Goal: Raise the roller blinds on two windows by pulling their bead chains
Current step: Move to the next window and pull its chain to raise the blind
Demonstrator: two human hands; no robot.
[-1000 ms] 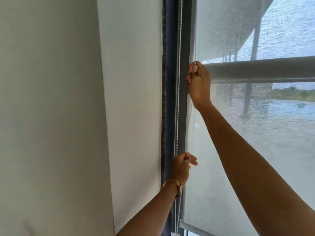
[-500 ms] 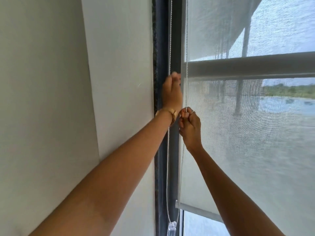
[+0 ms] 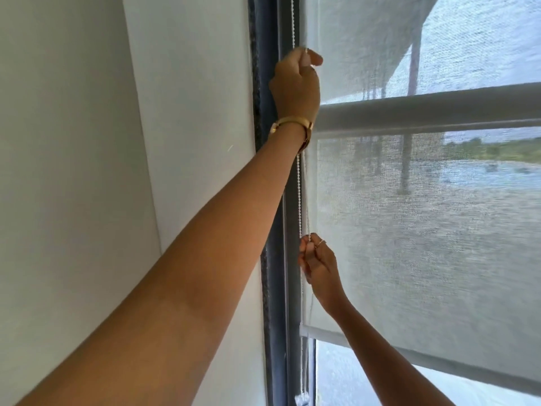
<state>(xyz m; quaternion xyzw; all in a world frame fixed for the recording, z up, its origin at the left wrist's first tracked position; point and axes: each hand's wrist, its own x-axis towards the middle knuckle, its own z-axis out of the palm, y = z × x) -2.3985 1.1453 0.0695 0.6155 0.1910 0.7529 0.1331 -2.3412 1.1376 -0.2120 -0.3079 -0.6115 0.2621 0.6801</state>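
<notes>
A sheer grey roller blind (image 3: 424,230) covers most of the window, and its bottom bar (image 3: 380,351) hangs low on the right. The white bead chain (image 3: 299,194) runs down the blind's left edge beside the dark window frame (image 3: 275,259). My left hand (image 3: 295,83), with a gold bracelet on the wrist, is up high and closed around the chain. My right hand (image 3: 317,266), wearing a ring, pinches the chain lower down, about mid-height. The chain's bottom loop and its clear weight (image 3: 303,401) hang at the lower edge of the view.
A plain white wall (image 3: 102,171) fills the left half. A horizontal window bar (image 3: 439,109) shows through the blind. Bare glass (image 3: 366,382) is exposed under the blind's bottom bar.
My left hand has climbed the chain to a high grip. My right hand has come down with the chain. The blind's bottom bar sits a little higher than before.
</notes>
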